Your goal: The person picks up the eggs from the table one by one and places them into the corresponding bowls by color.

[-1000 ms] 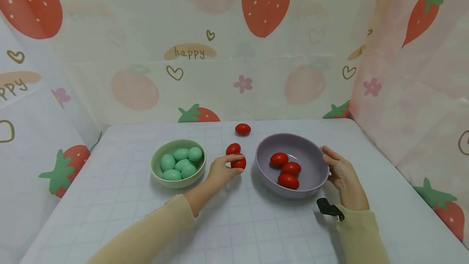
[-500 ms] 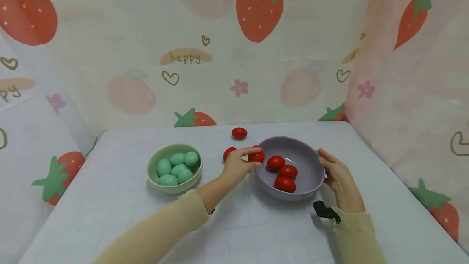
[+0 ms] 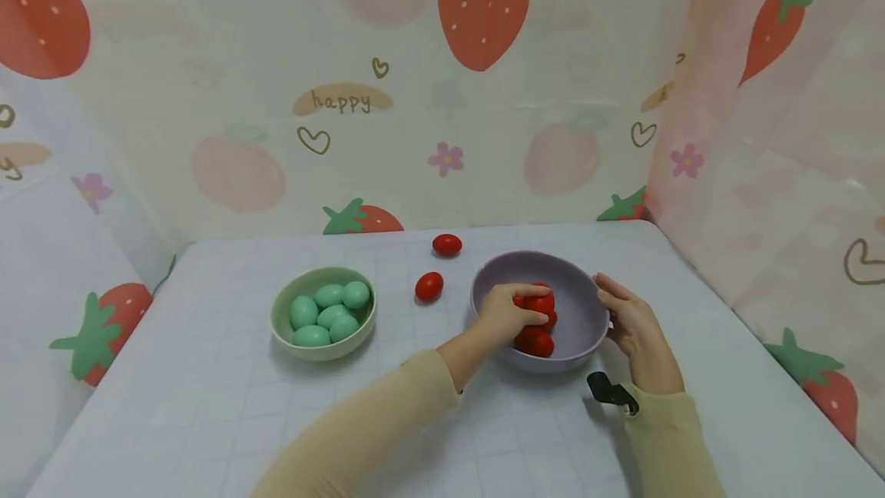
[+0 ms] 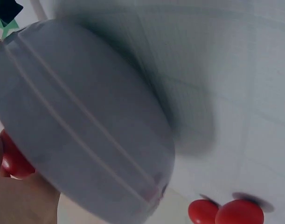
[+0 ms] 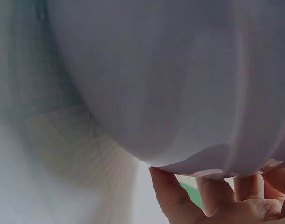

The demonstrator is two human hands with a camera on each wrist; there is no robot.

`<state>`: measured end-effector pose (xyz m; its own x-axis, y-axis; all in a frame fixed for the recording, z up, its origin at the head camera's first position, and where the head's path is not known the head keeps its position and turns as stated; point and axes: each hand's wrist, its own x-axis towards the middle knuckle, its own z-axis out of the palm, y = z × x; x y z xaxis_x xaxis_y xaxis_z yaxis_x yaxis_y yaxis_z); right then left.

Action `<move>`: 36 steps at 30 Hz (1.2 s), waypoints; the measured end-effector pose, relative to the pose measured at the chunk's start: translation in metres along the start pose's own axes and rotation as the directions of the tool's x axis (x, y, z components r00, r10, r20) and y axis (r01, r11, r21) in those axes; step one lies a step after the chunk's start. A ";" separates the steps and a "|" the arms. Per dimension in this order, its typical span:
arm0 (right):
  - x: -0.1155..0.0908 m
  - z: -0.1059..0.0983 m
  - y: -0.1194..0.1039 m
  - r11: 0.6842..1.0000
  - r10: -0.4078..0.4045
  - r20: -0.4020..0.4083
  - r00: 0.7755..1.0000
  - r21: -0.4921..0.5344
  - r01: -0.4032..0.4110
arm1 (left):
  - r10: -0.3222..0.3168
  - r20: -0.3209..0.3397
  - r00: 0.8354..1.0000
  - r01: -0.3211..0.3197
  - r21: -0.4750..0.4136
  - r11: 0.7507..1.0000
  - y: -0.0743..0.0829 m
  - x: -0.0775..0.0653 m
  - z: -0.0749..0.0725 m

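My left hand (image 3: 508, 315) reaches into the purple bowl (image 3: 581, 336), pinching a red egg (image 3: 539, 300) between thumb and fingers. Below it, another red egg (image 3: 535, 343) lies in the bowl; others there are partly covered by the hand. In the left wrist view, the held egg (image 4: 15, 158) shows at the bowl's rim. My right hand (image 3: 643, 336) rests its fingers against the bowl's right side. From the right wrist, the fingertips (image 5: 163, 179) touch the bowl's outer wall (image 5: 179, 93) without curling round it.
A light green bowl (image 3: 280, 329) with several mint-green eggs (image 3: 335, 317) stands at the left. Two red eggs lie on the white table (image 3: 207, 406): a nearer egg (image 3: 429, 287) and a farther egg (image 3: 447, 245). A strawberry-patterned cloth (image 3: 484, 121) hangs behind.
My left hand has carried the red egg rightward from the table, over the purple bowl's rim and into the bowl. The right hand has stayed at the bowl's side.
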<state>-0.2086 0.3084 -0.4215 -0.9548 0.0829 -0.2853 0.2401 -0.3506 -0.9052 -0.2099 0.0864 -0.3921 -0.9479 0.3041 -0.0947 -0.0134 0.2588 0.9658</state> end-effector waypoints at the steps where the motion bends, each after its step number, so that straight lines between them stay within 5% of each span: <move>1: 0.000 0.001 0.000 1.000 0.005 0.003 1.000 -0.001 -0.005 | -0.009 -0.002 1.000 0.009 0.005 1.000 0.000 0.001 0.002; 17: 0.001 0.000 0.002 1.000 -0.002 0.040 0.999 -0.026 0.003 | -0.069 0.056 0.996 0.053 0.252 0.966 -0.005 0.014 0.027; 27: -0.001 -0.004 0.002 1.000 0.009 0.051 0.999 -0.029 -0.007 | -0.023 0.198 0.980 -0.039 0.302 0.953 -0.007 0.015 0.031; 31: -0.002 -0.004 0.001 1.000 0.010 0.066 0.998 -0.015 -0.009 | -0.043 0.183 0.982 -0.028 0.370 0.929 -0.008 0.014 0.034; 36: 0.001 -0.002 0.001 1.000 0.015 0.071 0.997 -0.021 -0.013 | -0.123 0.121 0.985 0.058 0.438 0.897 -0.007 0.015 0.036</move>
<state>-0.2089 0.3097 -0.4231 -0.9612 0.0117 -0.2756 0.2563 -0.3317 -0.9079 -0.2128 0.1221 -0.4086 -0.8937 0.3784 -0.2409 0.0724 0.6516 0.7551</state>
